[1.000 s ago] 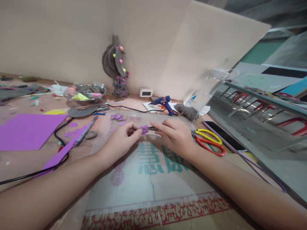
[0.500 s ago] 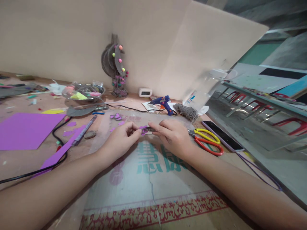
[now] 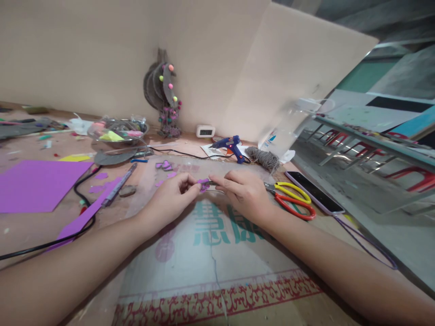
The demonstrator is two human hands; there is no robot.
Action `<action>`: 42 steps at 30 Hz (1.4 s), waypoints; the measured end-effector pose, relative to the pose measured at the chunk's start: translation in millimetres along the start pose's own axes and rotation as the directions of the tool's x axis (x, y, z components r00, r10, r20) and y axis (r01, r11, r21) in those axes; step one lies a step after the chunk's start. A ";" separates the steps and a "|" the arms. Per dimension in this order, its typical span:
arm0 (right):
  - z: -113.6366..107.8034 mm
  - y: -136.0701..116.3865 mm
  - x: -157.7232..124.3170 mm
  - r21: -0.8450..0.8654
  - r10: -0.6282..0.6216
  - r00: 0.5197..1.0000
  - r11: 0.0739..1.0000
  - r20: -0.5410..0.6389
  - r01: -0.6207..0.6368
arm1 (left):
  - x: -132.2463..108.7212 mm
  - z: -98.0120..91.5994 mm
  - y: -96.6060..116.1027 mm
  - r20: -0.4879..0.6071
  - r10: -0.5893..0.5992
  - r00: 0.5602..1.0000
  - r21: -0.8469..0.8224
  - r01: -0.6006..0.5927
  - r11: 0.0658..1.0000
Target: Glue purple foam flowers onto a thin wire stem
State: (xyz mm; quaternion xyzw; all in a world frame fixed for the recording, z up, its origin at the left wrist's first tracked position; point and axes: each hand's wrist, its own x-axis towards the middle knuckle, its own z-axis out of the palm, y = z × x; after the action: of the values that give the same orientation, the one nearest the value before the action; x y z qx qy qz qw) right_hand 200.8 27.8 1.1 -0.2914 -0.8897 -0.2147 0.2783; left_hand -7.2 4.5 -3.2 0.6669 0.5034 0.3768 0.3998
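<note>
Pinched between the thumb and fingers of my left hand (image 3: 180,192) is a small purple foam piece (image 3: 204,184) with a scalloped edge. My right hand (image 3: 246,194) closes around slim metal tweezers (image 3: 213,183), whose tips meet the purple piece; most of the tool is covered by my fingers. Both hands are over a clear sheet (image 3: 170,280) with printed board showing through. Just right of my right hand lie scissors (image 3: 294,199) with yellow and orange handles, their blades partly hidden. More small purple cutouts (image 3: 165,165) rest beyond my left hand.
A blue glue gun (image 3: 231,147), grey yarn (image 3: 263,158) and a small white clock (image 3: 205,131) sit at the back. On the right is a phone (image 3: 314,192). Purple sheet (image 3: 41,185), a pen (image 3: 118,185), a black cable (image 3: 37,248) and a filled bowl (image 3: 117,140) are left.
The fingers of my right hand have shifted slightly at the tweezers, and the purple piece shows a little more fully. Otherwise both hands stay in nearly the same place.
</note>
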 end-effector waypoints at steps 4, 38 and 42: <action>-0.3 -0.1 0.1 0.049 0.028 1.000 0.998 -0.006 -0.028 | 0.1 -0.6 -0.8 0.007 -0.004 1.000 -0.019 0.004 1.000; 0.7 0.0 -1.3 0.027 0.038 0.998 0.999 0.041 -0.039 | -0.8 0.0 0.2 -0.011 0.008 1.000 -0.004 -0.008 1.000; 1.1 0.3 -0.9 0.038 0.027 0.999 0.999 0.026 -0.028 | -0.7 0.0 0.5 -0.007 0.001 1.000 -0.005 -0.001 1.000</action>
State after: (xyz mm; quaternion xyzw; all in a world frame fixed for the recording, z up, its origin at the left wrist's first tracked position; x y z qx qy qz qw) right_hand 201.2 28.3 -0.2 -0.3010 -0.8930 -0.1900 0.2754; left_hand -7.2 3.7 -2.9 0.6650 0.5034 0.3805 0.3994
